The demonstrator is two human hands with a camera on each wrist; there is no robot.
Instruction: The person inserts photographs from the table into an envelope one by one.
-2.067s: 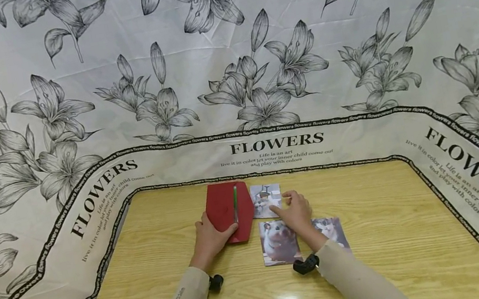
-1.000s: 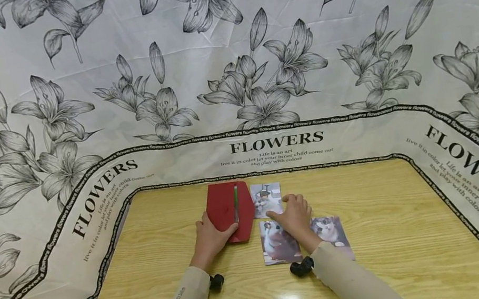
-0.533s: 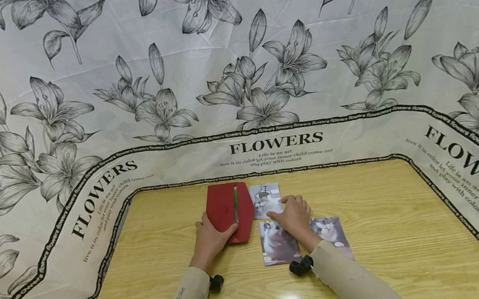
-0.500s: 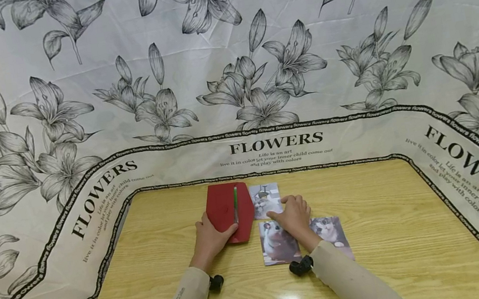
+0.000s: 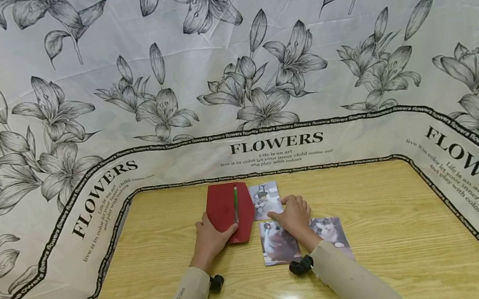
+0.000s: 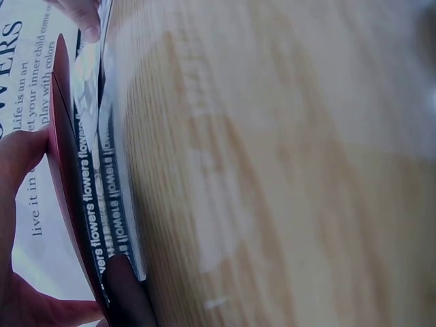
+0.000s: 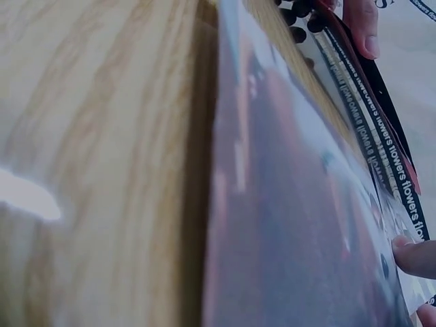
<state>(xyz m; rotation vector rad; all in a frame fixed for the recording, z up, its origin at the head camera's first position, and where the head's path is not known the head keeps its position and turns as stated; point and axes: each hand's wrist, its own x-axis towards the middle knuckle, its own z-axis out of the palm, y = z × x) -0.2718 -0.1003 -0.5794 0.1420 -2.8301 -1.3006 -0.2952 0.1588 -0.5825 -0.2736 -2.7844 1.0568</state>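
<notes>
My left hand (image 5: 209, 237) grips the near left side of a flat red envelope-like piece (image 5: 220, 201) with a narrow green strip; its thumb lies at the near right. In the left wrist view the red piece (image 6: 65, 157) stands edge-on between thumb and fingers. Against its right edge lies a photo card of a pale animal (image 5: 262, 204). My right hand (image 5: 296, 211) holds that card at its lower right, thumb on the face and fingers at the edge. Whether the card's left edge goes under the red piece, I cannot tell.
A hamster photo card (image 5: 275, 244) lies nearer, partly under my right hand. A cat photo card (image 5: 333, 232) lies right of it, partly covered by my forearm. The wooden table (image 5: 402, 227) is bordered by floral cloth (image 5: 283, 150) at back and sides.
The photo card has slid slightly left against the red piece. My right thumb has shifted a little left on it, then stayed. My left hand keeps its grip.
</notes>
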